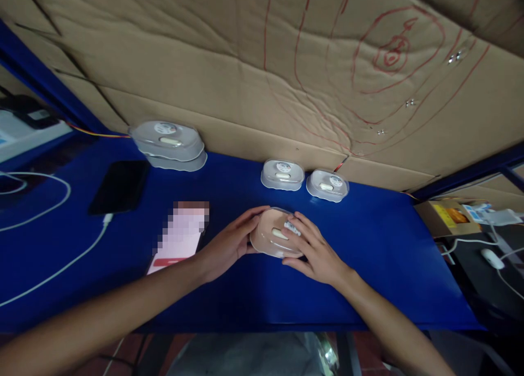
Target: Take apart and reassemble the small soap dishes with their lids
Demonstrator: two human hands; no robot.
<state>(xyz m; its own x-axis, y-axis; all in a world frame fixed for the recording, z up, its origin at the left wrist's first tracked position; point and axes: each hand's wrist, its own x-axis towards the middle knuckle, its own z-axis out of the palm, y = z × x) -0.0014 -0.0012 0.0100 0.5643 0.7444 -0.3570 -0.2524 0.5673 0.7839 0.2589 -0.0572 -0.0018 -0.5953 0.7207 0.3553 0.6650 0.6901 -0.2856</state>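
Note:
A small lidded container [268, 232] with a pinkish tone, a white tab and a label on its lid is held between my hands above the blue table. My left hand [240, 235] grips its left side, with the fingers partly hidden behind and beneath it. My right hand [313, 249] wraps the right side, its fingers over the lid and label and its thumb at the near edge. Beyond stand two similar clear-lidded containers, one straight ahead [282, 183] and one to its right [326, 193]. A larger container stack [174, 152] stands at the back left.
A phone with a lit, pixelated screen [184, 234] lies beside my left forearm. Farther left is a dark phone [119, 186] with a white cable [88, 269] plugged in. A cardboard wall [196, 54] with red drawn lines rises behind the blue table [380, 256].

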